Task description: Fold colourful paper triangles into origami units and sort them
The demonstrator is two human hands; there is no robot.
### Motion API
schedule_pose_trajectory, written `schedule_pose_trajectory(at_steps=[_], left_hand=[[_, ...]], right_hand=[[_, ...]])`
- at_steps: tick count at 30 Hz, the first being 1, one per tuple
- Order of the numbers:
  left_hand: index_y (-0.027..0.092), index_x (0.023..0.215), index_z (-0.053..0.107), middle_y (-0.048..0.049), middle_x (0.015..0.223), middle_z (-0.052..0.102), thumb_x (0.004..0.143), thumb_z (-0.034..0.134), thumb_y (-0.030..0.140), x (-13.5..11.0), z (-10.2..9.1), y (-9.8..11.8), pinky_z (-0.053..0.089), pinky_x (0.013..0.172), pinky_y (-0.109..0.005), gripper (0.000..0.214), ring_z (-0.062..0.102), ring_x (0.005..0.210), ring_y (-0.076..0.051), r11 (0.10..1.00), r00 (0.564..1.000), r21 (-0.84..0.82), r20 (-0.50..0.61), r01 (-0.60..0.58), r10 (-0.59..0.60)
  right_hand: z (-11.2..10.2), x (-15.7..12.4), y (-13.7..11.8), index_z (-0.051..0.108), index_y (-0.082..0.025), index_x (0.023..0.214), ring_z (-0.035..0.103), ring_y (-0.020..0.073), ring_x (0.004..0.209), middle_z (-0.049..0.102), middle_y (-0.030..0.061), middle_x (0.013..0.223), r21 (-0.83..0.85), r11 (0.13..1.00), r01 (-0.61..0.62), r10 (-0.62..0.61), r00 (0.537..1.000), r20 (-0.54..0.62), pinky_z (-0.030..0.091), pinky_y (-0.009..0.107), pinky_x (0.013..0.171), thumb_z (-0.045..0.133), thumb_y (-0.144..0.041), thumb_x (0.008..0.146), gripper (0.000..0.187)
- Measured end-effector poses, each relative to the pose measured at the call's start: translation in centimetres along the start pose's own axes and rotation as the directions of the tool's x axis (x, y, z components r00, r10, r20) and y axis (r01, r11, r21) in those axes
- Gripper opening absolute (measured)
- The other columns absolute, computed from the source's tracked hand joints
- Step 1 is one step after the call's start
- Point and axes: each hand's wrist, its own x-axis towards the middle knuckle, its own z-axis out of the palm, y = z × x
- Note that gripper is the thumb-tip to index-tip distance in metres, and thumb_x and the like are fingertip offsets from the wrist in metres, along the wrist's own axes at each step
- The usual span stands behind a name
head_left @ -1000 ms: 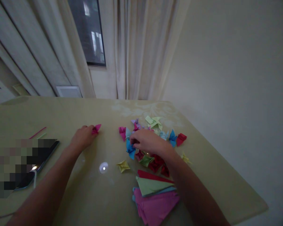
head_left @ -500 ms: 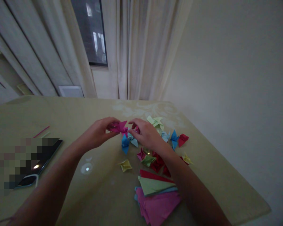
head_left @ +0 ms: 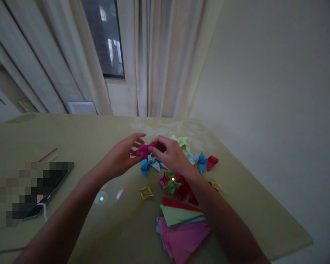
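Both my hands meet above the table [head_left: 79, 132], pinching one pink folded paper piece [head_left: 143, 149] between them. My left hand [head_left: 121, 158] grips its left end with thumb and fingers, the index finger lifted. My right hand [head_left: 172, 156] closes on its right end. Just below the hands lies a blue folded piece [head_left: 145, 167], and around it a scatter of small folded paper pieces [head_left: 181, 183] in red, green, blue and yellow. A yellow folded piece [head_left: 145, 191] lies apart to the left of the scatter.
A stack of flat coloured paper sheets [head_left: 181, 231], green on pink, lies near the front. A phone [head_left: 48, 187] with a cable rests at the left, thin pink sticks [head_left: 46, 154] beyond it. The table's right edge [head_left: 264, 183] runs close to the wall; curtains hang behind.
My left hand carried the pink piece from the left to the middle, and my right hand left the pile to meet it. Both now pinch it, slightly higher than half a second ago.
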Motion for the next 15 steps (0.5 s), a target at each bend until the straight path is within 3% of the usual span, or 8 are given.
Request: schedule_pose_trajectory(at_steps=[2, 4, 6, 9, 12, 15], left_hand=[[0.025, 0.139, 0.055, -0.0117, 0.133, 0.064, 0.087, 0.077, 0.05, 0.1, -0.2, -0.2, 0.063, 0.088, -0.045, 0.062, 0.069, 0.114, -0.029, 0.994, 0.984, 0.111, -0.18, 0.008, 0.012], [0.022, 0.128, 0.061, -0.0122, 0.128, 0.065, 0.084, 0.08, 0.051, 0.2, -0.4, 0.0, 0.062, 0.091, -0.048, 0.056, 0.068, 0.111, -0.03, 0.979, 0.961, 0.201, -0.273, 0.026, 0.031], [0.022, 0.12, 0.065, -0.0098, 0.115, 0.07, 0.085, 0.08, 0.053, 0.3, -0.7, 0.5, 0.062, 0.088, -0.047, 0.049, 0.071, 0.099, -0.027, 0.985, 0.975, 0.17, -0.222, 0.019, 0.019], [0.024, 0.122, 0.067, -0.0058, 0.104, 0.076, 0.09, 0.075, 0.052, 0.4, -0.6, 1.4, 0.065, 0.081, -0.041, 0.043, 0.074, 0.09, -0.023, 0.998, 0.997, -0.061, -0.076, 0.017, -0.021], [0.023, 0.12, 0.068, -0.0043, 0.103, 0.079, 0.092, 0.075, 0.045, 0.4, -0.3, 1.7, 0.066, 0.081, -0.038, 0.037, 0.076, 0.09, -0.021, 0.967, 0.995, -0.247, -0.059, 0.064, -0.081], [0.022, 0.119, 0.069, -0.0056, 0.108, 0.079, 0.09, 0.076, 0.041, 0.6, -0.3, 1.5, 0.066, 0.082, -0.037, 0.035, 0.077, 0.094, -0.021, 0.939, 0.991, -0.332, -0.063, 0.087, -0.114]], right_hand=[[0.7, 0.1, 0.4, 0.071, -0.019, 0.096, 0.071, 0.0155, 0.075, 0.075, 0.0023, 0.084, 0.108, 0.994, -0.032, 0.042, 0.995, -0.092, 0.055, 0.026, 0.07, 0.071, -0.03, 0.095, 0.012], [1.2, 0.3, 0.6, 0.069, -0.019, 0.095, 0.073, 0.0164, 0.074, 0.075, 0.003, 0.084, 0.254, 0.966, -0.057, 0.097, 0.985, -0.146, 0.058, 0.027, 0.069, 0.074, -0.035, 0.092, 0.017], [1.4, 0.3, 0.5, 0.069, -0.019, 0.095, 0.074, 0.0169, 0.072, 0.075, 0.0031, 0.085, 0.375, 0.924, -0.074, 0.134, 0.982, -0.136, 0.059, 0.028, 0.066, 0.078, -0.039, 0.089, 0.023], [1.5, 0.2, 0.2, 0.071, -0.02, 0.095, 0.073, 0.0163, 0.073, 0.076, 0.0024, 0.086, 0.456, 0.886, -0.088, 0.135, 0.988, -0.072, 0.058, 0.026, 0.065, 0.079, -0.04, 0.086, 0.023], [1.6, 0.2, 0.1, 0.075, -0.02, 0.095, 0.07, 0.0145, 0.072, 0.074, 0.001, 0.081, 0.392, 0.916, -0.085, 0.111, 0.993, -0.044, 0.055, 0.024, 0.064, 0.075, -0.036, 0.089, 0.017], [1.6, 0.2, 0.3, 0.078, -0.02, 0.095, 0.065, 0.0128, 0.068, 0.072, 0.0002, 0.077, 0.278, 0.958, -0.069, 0.092, 0.993, -0.069, 0.049, 0.023, 0.061, 0.071, -0.033, 0.092, 0.015]])
